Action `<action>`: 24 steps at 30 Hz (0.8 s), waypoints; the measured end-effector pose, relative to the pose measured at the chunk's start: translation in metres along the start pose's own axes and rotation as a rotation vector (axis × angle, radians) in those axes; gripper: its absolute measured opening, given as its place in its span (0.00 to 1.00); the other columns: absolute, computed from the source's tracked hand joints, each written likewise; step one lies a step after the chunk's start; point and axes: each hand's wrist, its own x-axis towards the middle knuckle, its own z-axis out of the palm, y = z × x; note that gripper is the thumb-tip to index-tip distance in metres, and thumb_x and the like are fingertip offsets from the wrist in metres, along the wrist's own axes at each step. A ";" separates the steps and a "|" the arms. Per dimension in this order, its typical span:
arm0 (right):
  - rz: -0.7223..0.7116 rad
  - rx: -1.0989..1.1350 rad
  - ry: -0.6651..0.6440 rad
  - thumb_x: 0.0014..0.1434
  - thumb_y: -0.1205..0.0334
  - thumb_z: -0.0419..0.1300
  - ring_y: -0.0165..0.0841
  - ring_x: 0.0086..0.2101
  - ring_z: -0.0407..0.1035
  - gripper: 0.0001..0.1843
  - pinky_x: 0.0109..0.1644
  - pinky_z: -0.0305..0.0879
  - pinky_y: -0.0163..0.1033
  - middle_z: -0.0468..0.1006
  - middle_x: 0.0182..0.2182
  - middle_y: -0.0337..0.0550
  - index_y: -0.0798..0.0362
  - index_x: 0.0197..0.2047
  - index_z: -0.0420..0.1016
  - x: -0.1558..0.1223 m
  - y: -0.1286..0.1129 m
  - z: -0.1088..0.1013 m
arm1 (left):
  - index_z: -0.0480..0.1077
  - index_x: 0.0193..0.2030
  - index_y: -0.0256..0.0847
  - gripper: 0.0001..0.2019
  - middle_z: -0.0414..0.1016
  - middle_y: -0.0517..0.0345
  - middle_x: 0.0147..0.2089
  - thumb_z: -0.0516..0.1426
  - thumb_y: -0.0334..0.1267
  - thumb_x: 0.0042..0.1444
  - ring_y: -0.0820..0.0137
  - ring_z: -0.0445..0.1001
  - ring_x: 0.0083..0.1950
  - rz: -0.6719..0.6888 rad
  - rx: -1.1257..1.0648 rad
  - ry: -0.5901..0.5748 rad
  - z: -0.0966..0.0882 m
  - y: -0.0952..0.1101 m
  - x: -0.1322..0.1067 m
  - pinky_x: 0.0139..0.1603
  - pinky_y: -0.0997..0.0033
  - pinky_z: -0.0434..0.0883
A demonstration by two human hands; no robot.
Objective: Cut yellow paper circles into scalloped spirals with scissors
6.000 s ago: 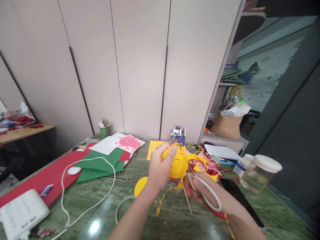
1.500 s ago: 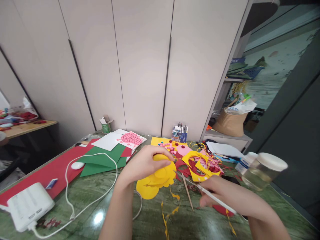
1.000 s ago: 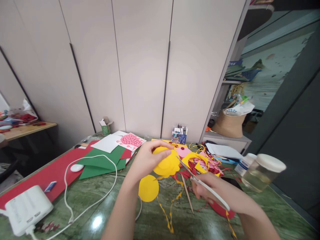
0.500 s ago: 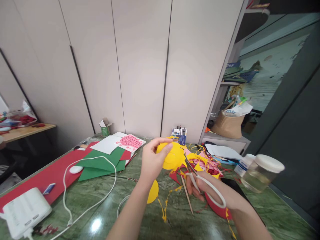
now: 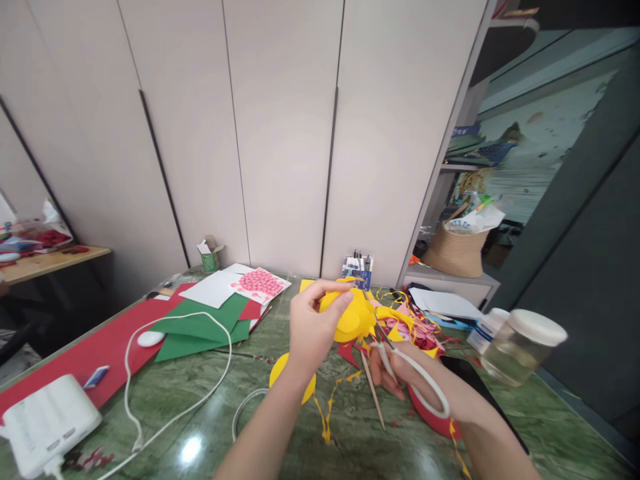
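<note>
Could gash the scalloped yellow paper, clamped between the left hand's thumb and fingers above the green marbled table near its far edge, by tilting the white-handled scissors gripped in the right hand's curled fingers.

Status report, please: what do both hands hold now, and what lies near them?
Left hand pinching yellow scalloped paper. Right hand holding white-handled scissors at its edge. Near hands: wooden stick, yellow trimmings.
</note>
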 end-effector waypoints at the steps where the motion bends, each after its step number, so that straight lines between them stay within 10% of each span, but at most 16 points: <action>1: -0.005 0.005 0.000 0.63 0.39 0.40 0.29 0.23 0.57 0.29 0.29 0.55 0.35 0.63 0.23 0.37 0.55 0.33 0.67 0.000 0.000 0.000 | 0.75 0.33 0.39 0.05 0.79 0.54 0.36 0.60 0.36 0.50 0.67 0.76 0.40 -0.005 -0.002 -0.003 0.000 -0.001 0.000 0.40 0.71 0.70; 24: 0.011 0.041 0.129 0.61 0.37 0.42 0.27 0.21 0.55 0.29 0.25 0.53 0.34 0.60 0.20 0.35 0.56 0.28 0.64 0.004 0.000 0.009 | 0.73 0.35 0.39 0.06 0.78 0.55 0.38 0.60 0.37 0.51 0.68 0.75 0.39 -0.049 -0.099 0.018 0.007 -0.005 -0.005 0.36 0.73 0.70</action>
